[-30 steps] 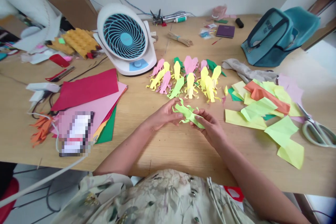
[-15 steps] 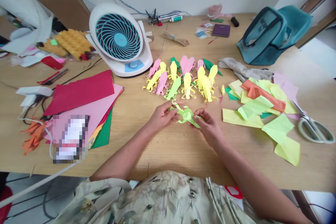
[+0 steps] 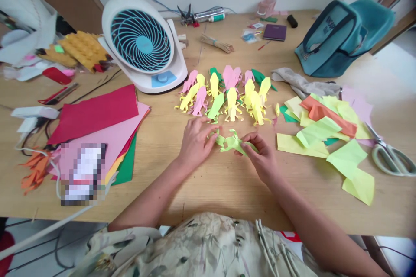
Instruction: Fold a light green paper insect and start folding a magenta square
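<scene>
Over one table [image 3: 211, 186], left fingers [image 3: 210, 142] and right fingers [image 3: 250, 151] pinch one green paper figure [image 3: 232, 142]

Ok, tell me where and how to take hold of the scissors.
Grip the scissors by the pale handle loops, probably best from the near right: they appear to lie flat, loops nearer and to the right, blades pointing away and left toward the paper scraps.

Lime-green paper figure [image 3: 232, 142], crimson sheet [image 3: 95, 111], orange scrap [image 3: 329, 111], teal bag [image 3: 341, 41], purple booklet [image 3: 274, 32], floral-patterned cream shirt [image 3: 211, 246].
</scene>
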`<state>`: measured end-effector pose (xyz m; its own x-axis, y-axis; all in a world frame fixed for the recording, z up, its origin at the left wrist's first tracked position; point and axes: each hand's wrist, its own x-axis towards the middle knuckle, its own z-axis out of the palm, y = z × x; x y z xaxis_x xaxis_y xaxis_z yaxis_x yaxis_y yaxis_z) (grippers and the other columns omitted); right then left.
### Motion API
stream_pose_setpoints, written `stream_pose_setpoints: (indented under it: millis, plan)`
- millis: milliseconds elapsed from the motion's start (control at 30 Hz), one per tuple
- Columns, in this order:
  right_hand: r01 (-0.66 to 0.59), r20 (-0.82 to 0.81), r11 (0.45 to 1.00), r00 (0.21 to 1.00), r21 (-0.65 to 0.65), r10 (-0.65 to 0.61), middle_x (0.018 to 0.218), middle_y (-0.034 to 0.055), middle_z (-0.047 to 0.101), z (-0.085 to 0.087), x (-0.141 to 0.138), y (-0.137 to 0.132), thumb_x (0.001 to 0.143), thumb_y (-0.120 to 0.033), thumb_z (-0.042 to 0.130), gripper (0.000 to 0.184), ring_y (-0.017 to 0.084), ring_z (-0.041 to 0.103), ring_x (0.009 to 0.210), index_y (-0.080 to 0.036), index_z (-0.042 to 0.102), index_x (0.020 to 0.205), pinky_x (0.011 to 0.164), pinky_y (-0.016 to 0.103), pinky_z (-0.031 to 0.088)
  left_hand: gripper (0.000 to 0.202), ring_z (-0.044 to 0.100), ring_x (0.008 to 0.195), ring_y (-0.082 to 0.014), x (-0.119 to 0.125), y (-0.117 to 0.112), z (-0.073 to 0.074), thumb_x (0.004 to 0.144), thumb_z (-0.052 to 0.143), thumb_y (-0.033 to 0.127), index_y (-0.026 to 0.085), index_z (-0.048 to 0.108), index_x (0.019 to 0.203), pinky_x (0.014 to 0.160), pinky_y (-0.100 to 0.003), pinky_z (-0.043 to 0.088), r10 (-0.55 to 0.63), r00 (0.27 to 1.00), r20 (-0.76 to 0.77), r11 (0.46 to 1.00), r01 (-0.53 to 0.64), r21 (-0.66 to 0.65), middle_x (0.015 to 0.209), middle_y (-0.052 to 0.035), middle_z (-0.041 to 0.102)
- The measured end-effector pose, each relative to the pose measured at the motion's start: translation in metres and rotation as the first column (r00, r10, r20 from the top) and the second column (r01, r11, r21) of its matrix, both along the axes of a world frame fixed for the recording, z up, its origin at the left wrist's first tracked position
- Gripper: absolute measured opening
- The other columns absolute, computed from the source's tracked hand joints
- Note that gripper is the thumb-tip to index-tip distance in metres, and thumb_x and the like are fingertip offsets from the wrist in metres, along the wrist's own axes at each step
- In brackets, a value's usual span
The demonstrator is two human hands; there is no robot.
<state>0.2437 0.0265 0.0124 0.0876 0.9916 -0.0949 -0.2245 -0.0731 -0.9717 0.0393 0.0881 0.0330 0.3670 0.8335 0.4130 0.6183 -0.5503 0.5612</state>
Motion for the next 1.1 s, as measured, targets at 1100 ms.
stream_pose_setpoints:
  millis: [1100]
  plan:
    - [-0.074, -0.026, 0.992, 0.997, 0.101, 0.077, 0.088, -0.0012, 0.056, -0.009, -0.018, -0.004, 0.078, -0.040, 0.080, 0.032, 0.015, 0.058, 0.083, -0.027, 0.055, 0.096, 0.077, 0.029, 0.052, 0.025, 0.061, 0.086, -0.0132, 0.022, -0.025, -0.002, 0.081, 0.069, 0.017, 0.022, 0.057, 0.102, 0.082, -0.026, 0.048, -0.039, 0.897, 0.440, 0.915, 0.209, -0.344, 0.094, -0.0010, 0.064]
